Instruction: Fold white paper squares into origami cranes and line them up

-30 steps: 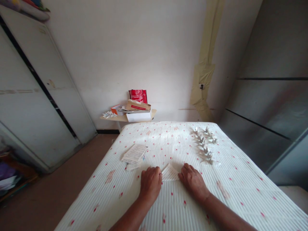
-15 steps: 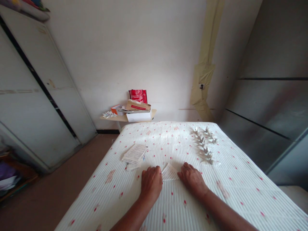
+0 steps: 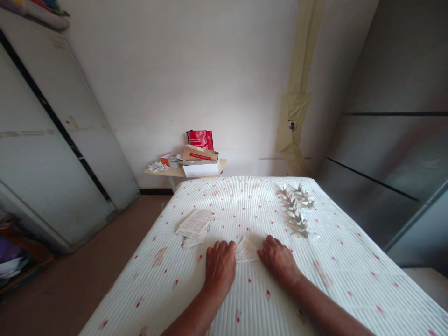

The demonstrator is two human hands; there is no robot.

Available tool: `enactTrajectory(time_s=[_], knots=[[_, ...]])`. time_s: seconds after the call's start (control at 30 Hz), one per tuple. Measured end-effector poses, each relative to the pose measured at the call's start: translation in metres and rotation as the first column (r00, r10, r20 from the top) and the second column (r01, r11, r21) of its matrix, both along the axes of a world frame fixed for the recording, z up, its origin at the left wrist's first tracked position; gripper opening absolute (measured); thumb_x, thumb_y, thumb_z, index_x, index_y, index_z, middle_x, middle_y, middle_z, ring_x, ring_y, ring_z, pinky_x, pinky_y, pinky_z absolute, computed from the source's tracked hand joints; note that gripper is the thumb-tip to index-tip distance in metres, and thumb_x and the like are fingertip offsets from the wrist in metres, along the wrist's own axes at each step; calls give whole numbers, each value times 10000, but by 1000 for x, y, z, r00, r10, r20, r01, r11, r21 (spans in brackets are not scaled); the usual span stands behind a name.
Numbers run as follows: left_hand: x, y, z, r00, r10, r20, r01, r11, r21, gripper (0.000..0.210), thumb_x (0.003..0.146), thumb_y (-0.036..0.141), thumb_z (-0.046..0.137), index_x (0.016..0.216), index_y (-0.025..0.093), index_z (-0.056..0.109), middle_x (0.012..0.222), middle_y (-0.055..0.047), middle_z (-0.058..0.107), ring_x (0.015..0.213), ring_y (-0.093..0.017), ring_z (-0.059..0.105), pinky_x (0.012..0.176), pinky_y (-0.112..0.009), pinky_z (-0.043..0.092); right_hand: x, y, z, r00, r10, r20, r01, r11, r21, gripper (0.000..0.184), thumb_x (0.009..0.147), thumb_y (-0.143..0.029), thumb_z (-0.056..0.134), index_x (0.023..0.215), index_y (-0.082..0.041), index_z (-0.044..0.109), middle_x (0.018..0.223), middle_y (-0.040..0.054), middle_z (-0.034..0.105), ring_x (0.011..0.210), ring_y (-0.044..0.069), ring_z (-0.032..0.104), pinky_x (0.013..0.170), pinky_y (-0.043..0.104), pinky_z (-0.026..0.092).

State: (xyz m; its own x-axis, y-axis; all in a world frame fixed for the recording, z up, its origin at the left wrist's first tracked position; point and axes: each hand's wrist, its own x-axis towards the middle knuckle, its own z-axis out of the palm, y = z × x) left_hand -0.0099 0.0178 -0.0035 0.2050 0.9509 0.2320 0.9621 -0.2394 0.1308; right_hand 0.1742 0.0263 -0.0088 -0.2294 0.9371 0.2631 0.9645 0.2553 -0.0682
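A printed sheet of paper (image 3: 246, 250), folded to a triangle with its point away from me, lies on the white quilted cover (image 3: 241, 298). My left hand (image 3: 221, 263) is closed on the paper's left corner, its fingertips partly hidden behind the knuckles. At the right corner, my right hand (image 3: 279, 257) pinches the paper with its fingers curled. To the left rests a stack of printed paper sheets (image 3: 195, 225). Rows of several folded paper cranes (image 3: 296, 210) stand at the far right of the cover.
Beyond the bed's far edge, a small table (image 3: 178, 172) holds a white box (image 3: 201, 169), a red bag (image 3: 199, 139) and a pile of small white pieces (image 3: 158, 166). A grey cabinet (image 3: 392, 140) stands to the right, a pale wardrobe (image 3: 63, 140) to the left.
Both hands keep their hold on the folded paper and have hardly moved. The view has shifted very slightly.
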Motion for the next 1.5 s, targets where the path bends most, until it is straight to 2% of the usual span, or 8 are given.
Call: enactTrajectory(time_s=[0.17, 0.37, 0.47, 0.67, 0.87, 1.1, 1.5], knots=[[1, 0, 6, 998, -60, 21, 60, 997, -44, 244, 856, 164, 428, 987, 291, 591, 902, -39, 557, 906, -201, 461, 725, -331, 287, 1, 0, -2, 1000, -9, -8, 9, 1000, -20, 132, 849, -212, 491, 785, -166, 597, 868, 71, 599, 788, 191, 581, 620, 265, 412], [-1, 2, 0, 995, -61, 81, 63, 998, -23, 313, 841, 153, 446, 1059, 339, 573, 941, -30, 548, 938, -197, 456, 748, -329, 292, 1, -1, 1, 991, -55, -120, 53, 998, -13, 110, 828, -223, 500, 754, -177, 566, 860, 63, 578, 850, 193, 539, 692, 275, 398], [-1, 3, -2, 995, -57, 84, 59, 998, -21, 328, 838, 150, 453, 1079, 341, 566, 937, -30, 546, 937, -196, 456, 750, -329, 291, 0, -2, 6, 980, -62, -187, 62, 998, -10, 61, 795, -203, 516, 819, -183, 568, 903, 59, 583, 890, 207, 515, 725, 301, 387], [-1, 2, -2, 993, -68, 98, 68, 998, 5, 297, 852, 160, 443, 1056, 329, 577, 938, -27, 546, 940, -192, 453, 752, -324, 292, -14, -2, 7, 954, -51, -295, 56, 998, 7, 365, 735, -296, 579, 1081, -186, 537, 1207, 111, 522, 1091, 266, 446, 837, 382, 361], [-1, 3, -6, 993, -70, 98, 66, 997, 37, 259, 861, 181, 454, 1029, 332, 581, 919, -14, 544, 923, -186, 458, 741, -318, 291, -35, -4, 0, 961, -94, -260, 106, 994, 33, 504, 665, -375, 641, 1111, -167, 533, 1297, 143, 464, 1107, 303, 428, 885, 440, 321], [-1, 4, -8, 995, -63, 72, 60, 997, 41, 247, 865, 202, 467, 1036, 344, 575, 921, -9, 537, 918, -179, 454, 736, -305, 289, -39, -5, -5, 957, -146, -249, 154, 988, 11, 545, 639, -373, 636, 1131, -162, 529, 1338, 133, 431, 1127, 306, 410, 927, 453, 280], [-3, 4, -8, 993, -71, 94, 67, 997, 41, 260, 863, 200, 454, 1046, 347, 568, 927, -6, 542, 927, -179, 459, 742, -318, 292, -22, -4, -1, 952, -115, -284, 104, 993, -53, 534, 633, -236, 580, 1155, -164, 497, 1339, 130, 424, 1161, 282, 409, 931, 415, 315]])
